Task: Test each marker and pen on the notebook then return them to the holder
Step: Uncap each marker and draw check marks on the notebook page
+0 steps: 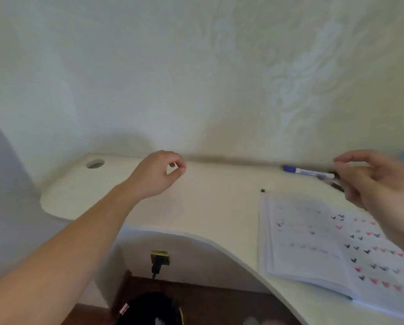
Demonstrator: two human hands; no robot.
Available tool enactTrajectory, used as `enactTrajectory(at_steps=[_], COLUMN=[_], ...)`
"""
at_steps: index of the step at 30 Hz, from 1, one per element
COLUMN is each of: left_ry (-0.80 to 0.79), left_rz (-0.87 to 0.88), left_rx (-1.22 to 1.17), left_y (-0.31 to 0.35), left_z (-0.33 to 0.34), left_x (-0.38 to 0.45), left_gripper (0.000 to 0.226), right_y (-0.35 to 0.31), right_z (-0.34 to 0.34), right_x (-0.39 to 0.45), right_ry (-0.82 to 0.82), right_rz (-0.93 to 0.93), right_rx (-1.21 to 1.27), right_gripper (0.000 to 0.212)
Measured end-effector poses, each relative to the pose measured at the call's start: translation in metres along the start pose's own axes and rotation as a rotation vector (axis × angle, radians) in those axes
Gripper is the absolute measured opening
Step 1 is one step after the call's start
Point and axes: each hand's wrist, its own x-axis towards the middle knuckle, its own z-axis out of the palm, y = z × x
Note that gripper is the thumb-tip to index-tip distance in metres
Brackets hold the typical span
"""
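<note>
Left hand: fingers curled, thumb meeting forefinger, holding nothing, above the counter.
Right hand: pinching a blue-capped marker.
Notebook: open, near the right hand.

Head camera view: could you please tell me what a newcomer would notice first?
Probably the open notebook at lower right, its pages dotted with black and pink marks. Next, the blue-capped marker lying by the wall, beside the raised right hand. The left hand hovers mid-desk, fingers curled, holding nothing visible.
</note>
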Motion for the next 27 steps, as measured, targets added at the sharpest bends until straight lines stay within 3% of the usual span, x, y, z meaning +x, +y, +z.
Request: enactTrajectory(at_steps=[6,12,19,27], left_ry=[-0.125,-0.238,-0.271,-0.266], left_rz=[0.251,0.317,0.324,0.271], left_rx=[-0.016,0.055,0.334,0.305], left_y=[0.101,0.179,0.191,0.193], left_z=[0.090,0.167,0.222,0.208], left_x=[0.073,0.144,0.170,0.160], left_gripper=[0.012,0.017,0.022,0.031], right_y=[0.070,0.101,0.100,0.096], right_z=[-0.053,-0.075,-0.082,-0.085], right_x=[-0.011,-0.014,-0.010,-0.010], right_ry=[0.019,0.022,-0.009,-0.004], right_rz=[0.159,0.152,0.064,0.060], right_rx=[-0.283,-0.421,-0.517,-0.537], right_gripper=[0.007,0.010,0.008,0.007])
